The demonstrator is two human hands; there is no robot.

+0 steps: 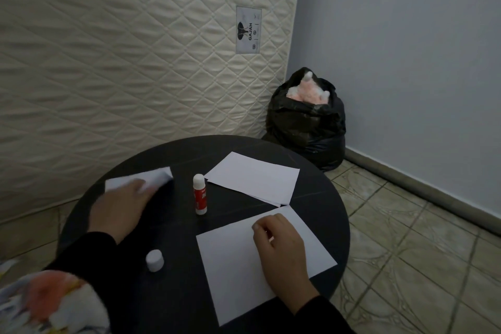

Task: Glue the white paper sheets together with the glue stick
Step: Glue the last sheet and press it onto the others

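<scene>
your right hand (pixel 279 249) rests on the near sheet (pixel 244 266), fingers curled loosely, fingertips pressed to the smooth white paper near its far edge; it grips nothing that shows. that sheet lies flat and rectangular on the round, dark, matte table (pixel 176 238), its near corner reaching toward the rim. your left hand (pixel 122 209) is flat and spread over a blurred sheet (pixel 160 175) at the far left of the table; motion blur smears its edges, so whether the fingers pinch it or only press it, you cannot tell. between your hands the glue stick (pixel 200 194) stands upright, uncapped, a red and white plastic tube with a rounded white tip; its label is too small to read. its cap (pixel 154 260), a squat white cylinder, sits near the front rim, well apart from the stick. a thin stack (pixel 254 177) of white sheets lies at the far right, edges slightly fanned. behind, a quilted cream mattress (pixel 122 49) leans upright, and a crinkled black bag (pixel 306 127) holds something pink and fluffy, mostly hidden.
</scene>
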